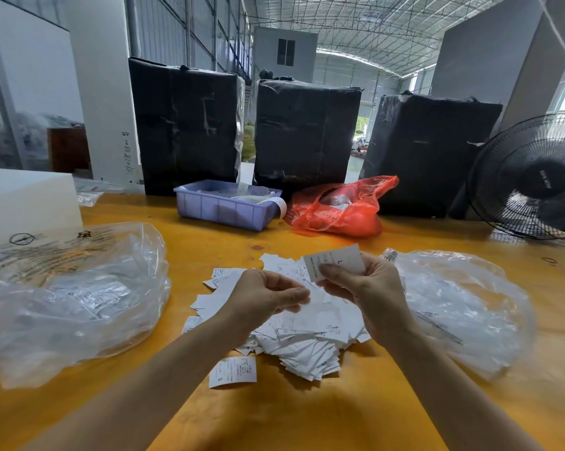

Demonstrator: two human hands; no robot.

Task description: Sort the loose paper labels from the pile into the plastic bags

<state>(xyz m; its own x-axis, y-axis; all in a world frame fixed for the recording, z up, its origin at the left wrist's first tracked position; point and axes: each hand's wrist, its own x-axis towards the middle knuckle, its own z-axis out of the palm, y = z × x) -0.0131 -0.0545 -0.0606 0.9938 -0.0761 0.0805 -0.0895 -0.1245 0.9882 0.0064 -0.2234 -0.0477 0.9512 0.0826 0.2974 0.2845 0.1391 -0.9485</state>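
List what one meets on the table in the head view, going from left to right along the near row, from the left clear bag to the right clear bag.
left clear plastic bag → left hand → right hand, holding a label marked L → right clear plastic bag.

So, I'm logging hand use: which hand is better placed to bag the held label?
Right hand: it already pinches the label, and a clear bag lies just beside it.

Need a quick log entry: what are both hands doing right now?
Left hand: curled, nothing visibly held.
Right hand: pinching a paper label.
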